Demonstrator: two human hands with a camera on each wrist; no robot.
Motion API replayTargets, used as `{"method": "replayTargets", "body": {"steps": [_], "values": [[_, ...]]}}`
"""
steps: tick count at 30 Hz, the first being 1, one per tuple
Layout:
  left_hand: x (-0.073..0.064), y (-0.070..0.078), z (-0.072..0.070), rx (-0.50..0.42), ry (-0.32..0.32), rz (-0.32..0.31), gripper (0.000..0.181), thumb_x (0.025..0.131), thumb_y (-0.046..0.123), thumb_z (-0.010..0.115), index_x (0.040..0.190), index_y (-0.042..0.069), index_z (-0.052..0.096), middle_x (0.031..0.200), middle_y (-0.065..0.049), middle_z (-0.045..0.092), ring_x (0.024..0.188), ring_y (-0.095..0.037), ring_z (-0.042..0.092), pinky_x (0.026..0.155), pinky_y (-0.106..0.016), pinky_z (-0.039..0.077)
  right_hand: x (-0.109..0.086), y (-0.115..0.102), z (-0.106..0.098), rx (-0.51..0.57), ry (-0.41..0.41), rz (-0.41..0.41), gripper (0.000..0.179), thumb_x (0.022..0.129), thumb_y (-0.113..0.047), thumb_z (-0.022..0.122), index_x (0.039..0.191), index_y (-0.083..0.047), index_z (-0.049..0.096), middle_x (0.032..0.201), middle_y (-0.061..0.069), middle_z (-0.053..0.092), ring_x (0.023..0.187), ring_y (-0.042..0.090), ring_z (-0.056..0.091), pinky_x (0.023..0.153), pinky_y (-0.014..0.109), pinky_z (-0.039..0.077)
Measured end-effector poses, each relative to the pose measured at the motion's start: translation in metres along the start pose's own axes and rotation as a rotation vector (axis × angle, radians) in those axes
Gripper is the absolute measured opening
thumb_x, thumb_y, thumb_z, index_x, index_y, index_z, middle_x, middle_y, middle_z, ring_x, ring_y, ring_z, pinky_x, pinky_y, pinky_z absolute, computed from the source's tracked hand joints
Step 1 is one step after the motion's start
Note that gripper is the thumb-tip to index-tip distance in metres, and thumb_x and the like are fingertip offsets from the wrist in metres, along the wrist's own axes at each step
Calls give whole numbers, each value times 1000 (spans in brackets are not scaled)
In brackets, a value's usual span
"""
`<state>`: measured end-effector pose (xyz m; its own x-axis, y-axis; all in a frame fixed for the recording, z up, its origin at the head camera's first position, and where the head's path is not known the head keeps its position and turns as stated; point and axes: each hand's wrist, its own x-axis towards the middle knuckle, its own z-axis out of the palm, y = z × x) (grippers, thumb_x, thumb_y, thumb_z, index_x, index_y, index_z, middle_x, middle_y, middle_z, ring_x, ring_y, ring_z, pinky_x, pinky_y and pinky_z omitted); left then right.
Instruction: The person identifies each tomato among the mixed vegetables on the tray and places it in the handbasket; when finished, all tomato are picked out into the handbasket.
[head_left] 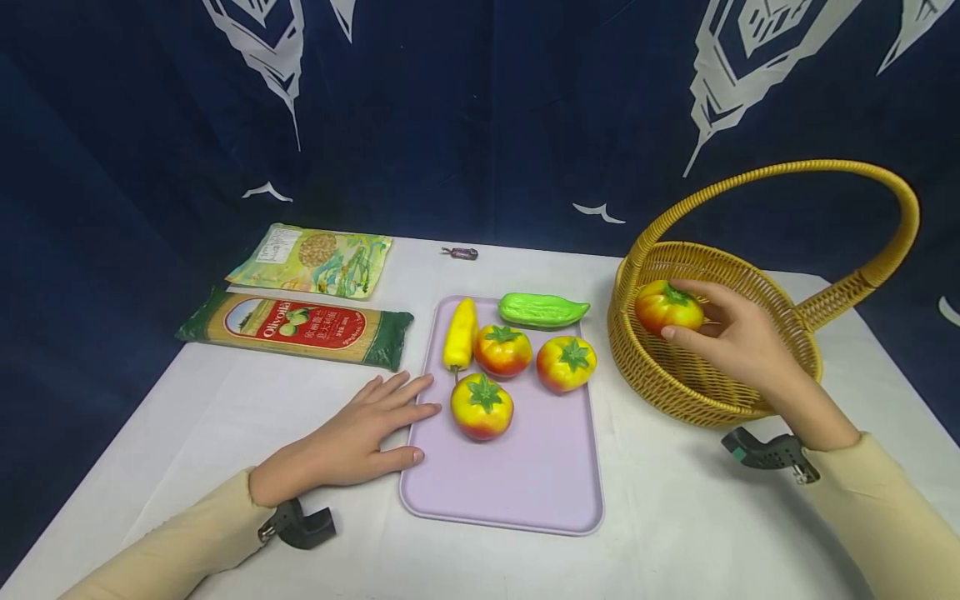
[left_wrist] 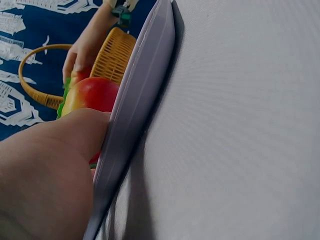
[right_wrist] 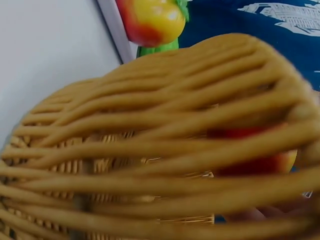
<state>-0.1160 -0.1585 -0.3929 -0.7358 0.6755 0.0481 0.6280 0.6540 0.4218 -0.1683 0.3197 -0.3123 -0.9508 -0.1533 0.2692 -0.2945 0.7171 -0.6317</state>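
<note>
My right hand grips a red-and-yellow toy tomato with a green leafy top, over the opening of the wicker basket. In the right wrist view, the basket's weave covers most of the hand and the held tomato. My left hand has its fingers spread, resting at the left edge of the lilac tray. On the tray lie similar tomatoes, one near the left fingertips, others farther back. A yellow pepper lies beside them.
A green bumpy vegetable lies across the tray's far edge. Left of the tray are a spaghetti pack and a grain bag. A small wrapped candy sits behind. The basket's tall handle arches over its opening.
</note>
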Motion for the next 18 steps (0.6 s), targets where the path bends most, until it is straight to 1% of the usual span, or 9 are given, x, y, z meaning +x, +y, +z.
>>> {"method": "replayTargets", "body": {"steps": [2,3,4,6,8,9,13,18], "values": [[0,0,0,0,2,0,57,94,42,67,146,21,57,166,-9,35,154,-44,28,124,-68,17,2,2,1,6,-14,4,63,89,-11,79,146,-4,53,141,25,56,108,5,67,75,-1,49],[0,0,0,0,4,1,57,94,42,67,146,21,57,166,-9,35,154,-44,28,124,-68,17,2,3,1,2,-20,16,62,89,-13,78,146,-5,53,142,25,56,112,18,69,75,-1,48],[0,0,0,0,3,0,57,94,42,67,146,21,57,167,-9,35,154,-44,28,124,-68,17,3,4,2,-1,-26,27,62,90,-13,78,146,-5,53,142,25,55,115,30,68,75,-1,48],[0,0,0,-3,-1,-3,57,94,42,67,146,21,57,167,-9,34,154,-44,27,124,-68,17,3,7,3,-12,-38,28,62,90,-15,77,146,-3,52,143,28,55,118,51,62,74,-2,47],[1,0,1,-6,-5,-6,57,94,42,67,146,22,57,167,-8,34,155,-44,27,124,-68,17,4,8,4,-37,-57,41,63,91,-18,77,146,-3,51,143,29,54,118,55,61,73,-3,44],[1,0,1,-7,-7,-8,57,94,42,67,147,22,57,167,-8,34,155,-44,27,125,-68,17,4,8,4,-50,-66,49,63,91,-19,77,146,-4,51,143,29,54,117,56,61,72,-3,43],[0,0,1,-6,-7,-9,57,94,42,66,147,22,57,167,-8,34,155,-43,27,125,-67,17,6,9,7,-87,-105,37,64,90,-22,78,146,-3,52,140,32,55,115,58,62,73,-2,43],[0,0,1,-6,-5,-7,57,94,43,66,147,22,57,167,-8,33,155,-44,27,125,-68,17,7,14,9,-139,-114,30,62,89,-23,79,142,-4,55,136,32,59,111,57,64,73,1,43]]}}
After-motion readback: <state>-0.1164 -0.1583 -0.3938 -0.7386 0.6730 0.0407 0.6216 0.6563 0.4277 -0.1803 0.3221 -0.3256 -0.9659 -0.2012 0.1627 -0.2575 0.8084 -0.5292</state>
